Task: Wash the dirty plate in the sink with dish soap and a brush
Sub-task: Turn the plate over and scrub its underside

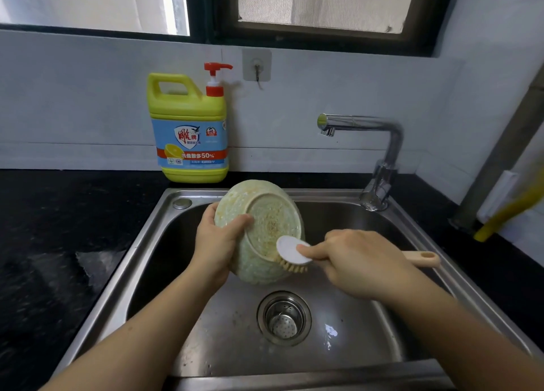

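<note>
Over the steel sink (153, 243) I hold a pale green plate (265, 214) on edge, its soapy underside with brown grime facing me. My left hand (217, 243) grips its left rim, thumb across the back. My right hand (356, 261) grips the beige handle of a dish brush (293, 253). An index finger presses on the brush's white round head, and the bristles touch the plate's lower right edge. The yellow dish soap bottle (190, 128) with a red pump stands on the counter behind the sink.
A chrome faucet (379, 155) rises at the sink's back right, spout pointing left, no water running. A drain strainer (284, 318) sits in the basin floor. Black countertop (59, 228) lies on both sides. A yellow-handled thing leans at the far right.
</note>
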Demonstrator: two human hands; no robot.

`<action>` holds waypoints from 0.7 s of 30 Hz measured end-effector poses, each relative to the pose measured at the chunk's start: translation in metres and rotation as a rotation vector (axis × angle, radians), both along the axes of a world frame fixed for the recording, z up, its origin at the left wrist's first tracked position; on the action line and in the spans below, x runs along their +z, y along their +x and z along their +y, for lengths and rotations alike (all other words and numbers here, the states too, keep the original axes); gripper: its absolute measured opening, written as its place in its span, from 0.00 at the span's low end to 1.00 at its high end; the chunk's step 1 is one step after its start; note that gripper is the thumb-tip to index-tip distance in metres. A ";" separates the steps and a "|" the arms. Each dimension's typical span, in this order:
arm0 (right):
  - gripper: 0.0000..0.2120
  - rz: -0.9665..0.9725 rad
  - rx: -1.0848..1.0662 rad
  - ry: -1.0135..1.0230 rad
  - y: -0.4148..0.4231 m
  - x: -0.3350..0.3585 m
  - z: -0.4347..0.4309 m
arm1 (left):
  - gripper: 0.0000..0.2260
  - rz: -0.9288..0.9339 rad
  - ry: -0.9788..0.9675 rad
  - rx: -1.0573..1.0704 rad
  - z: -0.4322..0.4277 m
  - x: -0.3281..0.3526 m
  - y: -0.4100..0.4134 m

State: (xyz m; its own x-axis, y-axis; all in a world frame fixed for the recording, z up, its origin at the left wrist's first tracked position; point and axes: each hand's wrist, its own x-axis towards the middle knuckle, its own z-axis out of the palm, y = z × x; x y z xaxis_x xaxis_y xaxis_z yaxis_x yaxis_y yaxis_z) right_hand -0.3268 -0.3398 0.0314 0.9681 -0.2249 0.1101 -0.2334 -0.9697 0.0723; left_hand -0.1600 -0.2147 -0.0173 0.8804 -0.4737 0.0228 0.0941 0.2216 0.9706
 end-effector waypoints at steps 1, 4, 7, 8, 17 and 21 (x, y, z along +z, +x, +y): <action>0.18 0.002 -0.052 -0.011 -0.001 0.001 -0.006 | 0.13 -0.001 -0.001 -0.016 0.000 0.000 -0.001; 0.19 -0.116 -0.165 -0.087 -0.002 -0.004 -0.015 | 0.13 -0.006 0.009 -0.070 -0.004 0.000 -0.007; 0.22 -0.235 -0.176 -0.082 0.005 -0.012 -0.009 | 0.13 0.035 -0.004 -0.112 -0.005 0.000 -0.011; 0.23 -0.267 -0.106 -0.078 0.007 -0.013 -0.007 | 0.13 0.054 -0.009 -0.118 -0.005 0.000 -0.011; 0.18 -0.217 -0.023 0.005 -0.002 0.000 -0.030 | 0.11 0.153 -0.057 -0.082 -0.004 0.002 -0.005; 0.20 -0.360 -0.091 -0.026 0.007 -0.018 -0.024 | 0.13 0.140 -0.052 -0.132 -0.006 0.001 -0.010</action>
State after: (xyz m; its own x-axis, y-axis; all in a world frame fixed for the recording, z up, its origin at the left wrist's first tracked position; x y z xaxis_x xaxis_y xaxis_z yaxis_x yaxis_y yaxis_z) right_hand -0.3200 -0.3637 0.0137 0.8429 -0.3006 0.4464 -0.3331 -0.9429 -0.0059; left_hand -0.1699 -0.2205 -0.0166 0.8073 -0.5862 -0.0682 0.2592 0.2484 0.9334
